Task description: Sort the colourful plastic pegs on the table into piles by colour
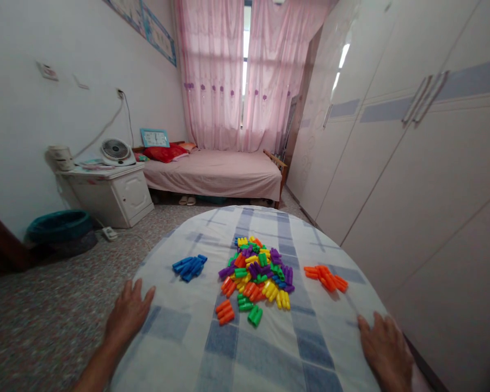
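My left hand [129, 308] rests on the left edge of the round table, its fingers spread and nothing in it. At the right edge lies my right hand [384, 343], also with fingers apart and holding nothing. Between them, in the middle, is a loose pile of plastic toy pieces [257, 272] shaped like joined tubes, in yellow, green, purple, orange and blue. A small group of blue pieces [191, 267] sits left of the pile, nearest my left hand. Several orange pieces [326, 277] form another group on the right, nearer my right hand.
A blue-and-white checked cloth [265, 359] covers the table. Beyond it stands a bed [220, 171] with a pink sheet. To the left are a white cabinet [133, 190] bearing a fan [116, 149] and a bin [61, 228]. White wardrobes [392, 190] line the right side.
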The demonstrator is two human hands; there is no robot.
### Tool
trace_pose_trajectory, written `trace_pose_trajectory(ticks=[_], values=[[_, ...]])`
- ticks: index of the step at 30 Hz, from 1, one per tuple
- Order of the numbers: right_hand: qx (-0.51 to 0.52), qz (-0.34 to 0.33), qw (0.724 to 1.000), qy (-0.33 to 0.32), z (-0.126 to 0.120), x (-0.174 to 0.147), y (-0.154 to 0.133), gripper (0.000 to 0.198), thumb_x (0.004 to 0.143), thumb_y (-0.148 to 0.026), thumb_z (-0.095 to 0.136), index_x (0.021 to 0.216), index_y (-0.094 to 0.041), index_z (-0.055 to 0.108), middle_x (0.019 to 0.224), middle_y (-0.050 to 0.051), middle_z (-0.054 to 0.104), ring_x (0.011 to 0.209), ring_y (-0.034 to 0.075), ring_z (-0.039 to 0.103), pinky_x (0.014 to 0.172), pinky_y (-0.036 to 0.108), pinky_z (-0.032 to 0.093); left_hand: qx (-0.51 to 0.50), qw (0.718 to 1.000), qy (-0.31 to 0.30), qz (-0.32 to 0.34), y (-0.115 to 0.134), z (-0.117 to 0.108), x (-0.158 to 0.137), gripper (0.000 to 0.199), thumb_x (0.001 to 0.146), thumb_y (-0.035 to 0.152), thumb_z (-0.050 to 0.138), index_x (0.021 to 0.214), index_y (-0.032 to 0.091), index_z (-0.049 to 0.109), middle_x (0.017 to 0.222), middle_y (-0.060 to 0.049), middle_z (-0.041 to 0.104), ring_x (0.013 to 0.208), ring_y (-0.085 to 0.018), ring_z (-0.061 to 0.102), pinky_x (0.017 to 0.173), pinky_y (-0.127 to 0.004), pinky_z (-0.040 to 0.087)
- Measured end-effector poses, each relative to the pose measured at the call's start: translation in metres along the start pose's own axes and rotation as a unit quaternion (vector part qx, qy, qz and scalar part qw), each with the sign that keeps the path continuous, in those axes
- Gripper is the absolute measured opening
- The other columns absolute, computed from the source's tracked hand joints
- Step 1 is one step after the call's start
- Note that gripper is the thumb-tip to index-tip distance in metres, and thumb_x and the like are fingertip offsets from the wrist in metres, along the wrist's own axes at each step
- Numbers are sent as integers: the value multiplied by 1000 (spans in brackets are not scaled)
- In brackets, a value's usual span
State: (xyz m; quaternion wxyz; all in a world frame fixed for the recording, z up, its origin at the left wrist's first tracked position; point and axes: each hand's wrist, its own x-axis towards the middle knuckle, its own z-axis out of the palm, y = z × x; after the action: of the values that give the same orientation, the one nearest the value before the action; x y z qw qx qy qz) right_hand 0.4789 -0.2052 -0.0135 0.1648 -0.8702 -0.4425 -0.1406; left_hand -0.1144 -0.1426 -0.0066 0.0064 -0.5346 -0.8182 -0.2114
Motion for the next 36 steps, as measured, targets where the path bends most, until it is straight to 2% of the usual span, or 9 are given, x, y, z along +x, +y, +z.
trace_pose_trajectory(ticks=[4,9,12,15,19,23,28,32,36], values=[[-23,-11,999,-21,9,-6,-1,58,87,-49,19,123,-14,48,128,16,47,111,36,46,83,53,41,65,998,-26,-9,-2,12,-3,66,83,48,29,132,5,39,138,-26,34,117,-39,44,91,-49,36],[0,-24,1000,-1,11,-4,6,57,85,-50,24,118,-13,52,123,19,51,110,38,46,81,55,41,71,997,-4,-15,5,2,-8,61,86,47,26,129,7,43,136,-25,36,113,-39,47,88,-51,38],[36,-35,997,66,6,1,-2,55,84,-49,26,114,-12,55,122,21,51,115,40,42,87,59,36,26,996,86,14,27,-9,-10,57,87,44,26,123,6,48,134,-24,38,122,-39,38,95,-53,34],[146,-54,982,106,0,5,-37,55,84,-47,28,116,-10,53,122,20,51,117,36,42,94,53,34,-131,974,136,128,74,-12,-20,48,88,40,30,119,11,52,133,-17,43,126,-26,38,104,-42,33],[346,-82,935,-2,5,5,-111,56,84,-49,30,118,-11,51,124,17,52,115,28,47,96,44,37,-268,932,35,242,149,8,-37,40,89,38,35,120,19,53,134,-9,46,125,-21,42,105,-40,34],[422,-61,901,-80,21,4,-172,62,84,-53,30,124,-9,46,127,18,50,120,27,45,100,43,34,-307,919,-33,243,195,42,-35,41,87,38,41,120,20,56,136,-10,46,129,-23,38,108,-43,29],[411,-97,902,-86,42,4,-200,58,84,-52,33,121,-12,50,121,14,56,114,27,49,97,41,37,-382,900,-97,185,208,62,-18,43,84,43,45,116,19,59,126,-10,57,122,-23,46,106,-41,31],[388,-165,903,-81,49,2,-202,47,84,-46,38,117,-17,54,115,9,59,109,25,52,96,40,38,-480,855,-128,149,205,61,-12,43,85,45,44,112,17,61,115,-10,63,109,-22,57,98,-36,40],[381,-165,905,-90,46,3,-202,45,83,-42,40,116,-16,54,114,9,60,106,24,54,94,39,39,-530,834,-127,85,202,61,-5,45,84,46,44,110,13,62,114,-11,64,110,-23,56,98,-36,39]])
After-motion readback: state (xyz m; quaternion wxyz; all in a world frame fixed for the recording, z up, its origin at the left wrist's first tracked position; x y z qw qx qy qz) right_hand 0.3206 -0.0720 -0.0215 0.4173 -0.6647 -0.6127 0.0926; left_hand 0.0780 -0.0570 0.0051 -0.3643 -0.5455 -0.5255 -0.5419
